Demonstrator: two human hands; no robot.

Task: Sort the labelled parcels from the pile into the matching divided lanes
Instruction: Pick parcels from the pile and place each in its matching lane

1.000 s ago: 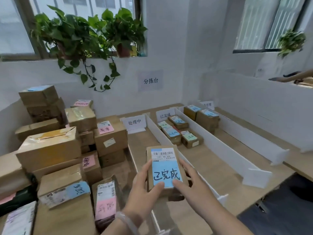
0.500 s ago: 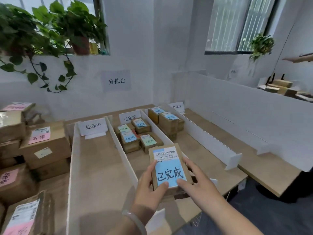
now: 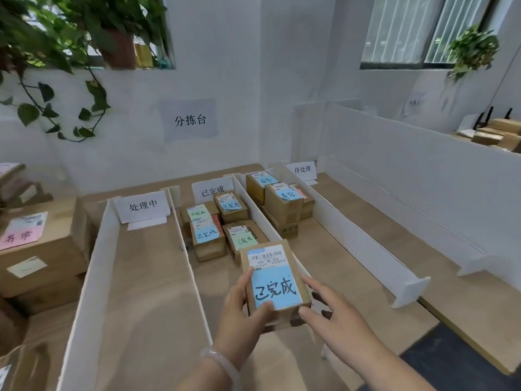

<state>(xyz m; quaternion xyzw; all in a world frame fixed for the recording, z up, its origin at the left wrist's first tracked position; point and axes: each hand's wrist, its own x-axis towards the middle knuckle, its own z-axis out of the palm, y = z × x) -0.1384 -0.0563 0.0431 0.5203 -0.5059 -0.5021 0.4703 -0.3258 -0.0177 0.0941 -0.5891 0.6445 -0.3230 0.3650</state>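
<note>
well, a person is holding a small brown cardboard parcel with a blue handwritten label (image 3: 275, 286) above the table, label facing up. the left hand (image 3: 239, 311) is gripping it: the thumb is pressing on the near edge of the label and the fingers (image 3: 244, 279) are curling along the parcel's left side. the right hand (image 3: 338, 317) is only steadying it, with nearly straight fingers touching the right edge and near corner.

the parcel is hanging over the near end of the lane headed by the white card sign reading 已完成 (image 3: 212, 190), the same characters as on its label. beyond the fingertips, four brown labelled parcels (image 3: 207, 241) are lying in that lane.

the thin white divider board (image 3: 259, 213) is running just under the right-hand fingers, so i'd judge a release from here could catch the board's top edge and tip the parcel into the lane to the right of the fingers, where differently labelled brown boxes (image 3: 282, 210) are stacked. pushing too far forward could also be knocking into the parcels ahead.
</note>
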